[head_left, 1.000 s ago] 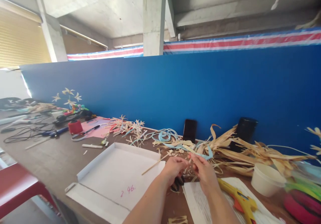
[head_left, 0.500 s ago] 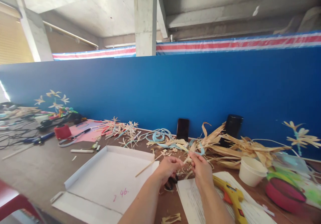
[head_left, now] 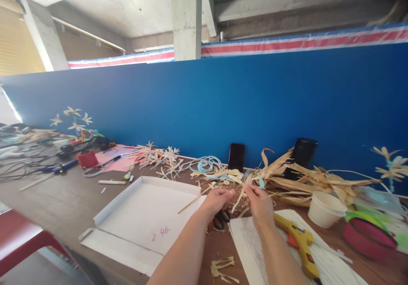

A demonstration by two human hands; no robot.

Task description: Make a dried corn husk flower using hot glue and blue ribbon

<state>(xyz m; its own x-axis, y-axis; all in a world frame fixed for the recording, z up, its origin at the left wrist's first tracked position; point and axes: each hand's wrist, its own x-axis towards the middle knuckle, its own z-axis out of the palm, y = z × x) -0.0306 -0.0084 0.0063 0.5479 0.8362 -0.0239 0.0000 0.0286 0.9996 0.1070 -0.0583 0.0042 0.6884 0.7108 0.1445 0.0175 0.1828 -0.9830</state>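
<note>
Pinching a pale strip [head_left: 239, 200] between thumb and fingertips, the right hand [head_left: 259, 203] has its grip closed above the counter [head_left: 76, 208], the strip slanting down into the gap between the two hands. The left hand [head_left: 217, 201] is just beside it, its fingers curled and bunched near that strip; whether its grip has hold of anything, I cannot tell. Black handles [head_left: 219, 220] show below the left hand, partly hidden by it. To the left lies a shallow white tray [head_left: 140, 221] with a thin stick [head_left: 190, 204] over its right side. Beyond the hands are a coil of light-blue ribbon [head_left: 206, 164], a dark phone [head_left: 236, 156] propped upright against the blue panel [head_left: 178, 106], and dried husks [head_left: 306, 183]. A yellow glue gun [head_left: 298, 236] rests on printed sheets [head_left: 331, 255] beside the right forearm, near a white tub [head_left: 325, 212].
</note>
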